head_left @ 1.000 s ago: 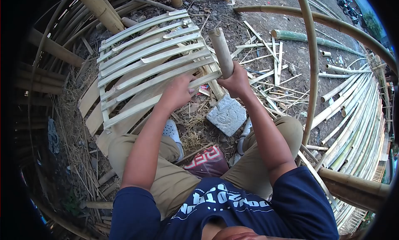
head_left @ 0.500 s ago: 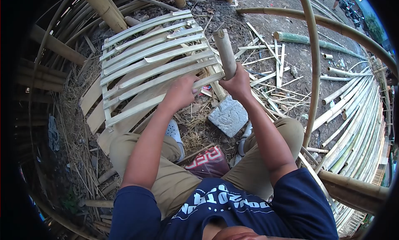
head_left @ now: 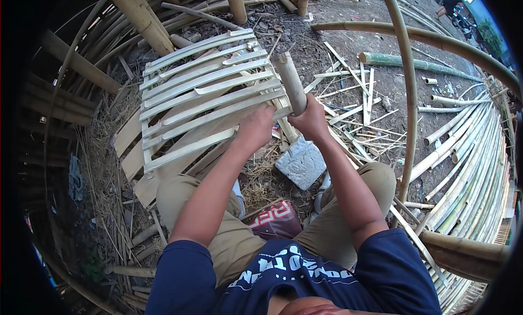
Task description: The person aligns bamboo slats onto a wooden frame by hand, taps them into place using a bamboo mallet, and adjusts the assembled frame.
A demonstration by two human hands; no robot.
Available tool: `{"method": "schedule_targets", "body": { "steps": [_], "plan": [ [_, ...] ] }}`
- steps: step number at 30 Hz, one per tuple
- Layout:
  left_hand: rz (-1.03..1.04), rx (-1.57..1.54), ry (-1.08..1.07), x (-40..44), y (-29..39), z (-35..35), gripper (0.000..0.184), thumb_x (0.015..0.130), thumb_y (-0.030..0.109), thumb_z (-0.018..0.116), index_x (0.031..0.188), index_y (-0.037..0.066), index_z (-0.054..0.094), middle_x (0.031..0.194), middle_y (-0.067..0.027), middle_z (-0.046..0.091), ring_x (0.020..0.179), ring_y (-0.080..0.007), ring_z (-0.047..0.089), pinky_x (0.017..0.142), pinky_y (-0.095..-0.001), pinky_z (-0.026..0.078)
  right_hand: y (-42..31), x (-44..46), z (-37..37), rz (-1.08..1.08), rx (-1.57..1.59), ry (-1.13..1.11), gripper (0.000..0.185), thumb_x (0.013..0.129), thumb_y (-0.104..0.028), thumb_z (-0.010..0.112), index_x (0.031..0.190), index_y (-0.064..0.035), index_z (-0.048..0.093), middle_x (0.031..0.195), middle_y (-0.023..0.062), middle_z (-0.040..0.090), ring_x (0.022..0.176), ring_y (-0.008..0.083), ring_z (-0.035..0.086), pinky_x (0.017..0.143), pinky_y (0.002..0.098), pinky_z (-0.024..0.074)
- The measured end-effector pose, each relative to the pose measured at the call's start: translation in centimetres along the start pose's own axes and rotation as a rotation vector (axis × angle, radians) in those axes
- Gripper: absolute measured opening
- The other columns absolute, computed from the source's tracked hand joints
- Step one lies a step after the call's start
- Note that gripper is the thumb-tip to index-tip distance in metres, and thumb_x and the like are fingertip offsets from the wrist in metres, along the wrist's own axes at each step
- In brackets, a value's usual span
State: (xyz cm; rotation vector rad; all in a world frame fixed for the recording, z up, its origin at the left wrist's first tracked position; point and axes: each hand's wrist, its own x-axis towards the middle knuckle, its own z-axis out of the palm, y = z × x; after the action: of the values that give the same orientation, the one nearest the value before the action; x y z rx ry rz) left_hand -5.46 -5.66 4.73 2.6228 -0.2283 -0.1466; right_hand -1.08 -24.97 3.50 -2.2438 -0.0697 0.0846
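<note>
My right hand (head_left: pixel 311 117) is wrapped round the lower end of a thick wooden stick (head_left: pixel 291 83), which stands tilted above the right edge of a slatted bamboo frame (head_left: pixel 204 90). Closed fingers of my left hand (head_left: pixel 256 127) are at the frame's nearest slat, close to its right end; what they grip is partly hidden. The frame has several pale curved slats across its side strips. Beneath its front part lie flat boards (head_left: pixel 143 191). A grey stone block (head_left: pixel 301 162) rests on the ground just below my right hand.
Cut bamboo strips (head_left: pixel 368 97) litter the ground at the right. Beyond them stands a bent bamboo pole (head_left: pixel 407 97), with a large pile of bamboo (head_left: pixel 468 168) farther right. A printed red bag (head_left: pixel 277 219) lies between my legs. A person (head_left: pixel 450 1) is far off at top right.
My left hand has moved right along the nearest slat, closer to my right hand. The view has shifted, so the frame appears lower. The stick is still in my right hand.
</note>
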Motion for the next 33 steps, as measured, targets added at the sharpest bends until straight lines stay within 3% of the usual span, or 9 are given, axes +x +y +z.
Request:
{"method": "schedule_targets", "body": {
  "steps": [14,17,29,33],
  "plan": [
    [-0.03,0.121,0.115,0.8,0.1,2.2,0.04,0.087,0.006,0.075,0.126,0.002,0.067,0.107,-0.0232,0.075,0.101,-0.043,0.073,0.089,-0.0534,0.057,1.4,0.4,0.7,-0.109,-0.005,0.027,0.063,0.066,-0.019,0.09,0.116,0.0068,0.061,0.101,0.0314,0.075,0.099,0.0456,0.075,0.089,0.0481,0.0594],
    [-0.012,0.194,0.122,1.2,-0.5,2.9,0.038,0.087,0.006,0.075,0.124,0.001,0.067,0.101,-0.024,0.075,0.097,-0.0438,0.073,0.086,-0.0537,0.057,0.6,0.0,1.0,-0.052,-0.068,0.061,0.067,0.067,-0.023,0.088,0.123,0.0038,0.063,0.101,0.0284,0.075,0.096,0.0433,0.075,0.086,0.0482,0.0594],
    [0.015,0.183,0.107,1.0,-0.5,2.6,0.032,0.088,0.004,0.073,0.119,-0.001,0.066,0.097,-0.0254,0.074,0.097,-0.0454,0.073,0.085,-0.0561,0.057,-0.1,-0.4,1.8,0.029,-0.14,0.088,0.063,0.068,-0.025,0.091,0.115,0.003,0.059,0.099,0.0301,0.074,0.094,0.0466,0.075,0.086,0.0506,0.0599],
    [0.005,0.189,0.081,0.9,-0.3,2.3,0.025,0.083,-0.002,0.067,0.107,0.0,0.068,0.103,-0.0225,0.075,0.1,-0.0433,0.075,0.087,-0.0544,0.061,0.1,-0.2,2.0,0.027,-0.133,0.073,0.065,0.068,-0.024,0.091,0.118,0.0041,0.06,0.101,0.0299,0.075,0.097,0.0454,0.075,0.087,0.0499,0.0595]
  ]
}}
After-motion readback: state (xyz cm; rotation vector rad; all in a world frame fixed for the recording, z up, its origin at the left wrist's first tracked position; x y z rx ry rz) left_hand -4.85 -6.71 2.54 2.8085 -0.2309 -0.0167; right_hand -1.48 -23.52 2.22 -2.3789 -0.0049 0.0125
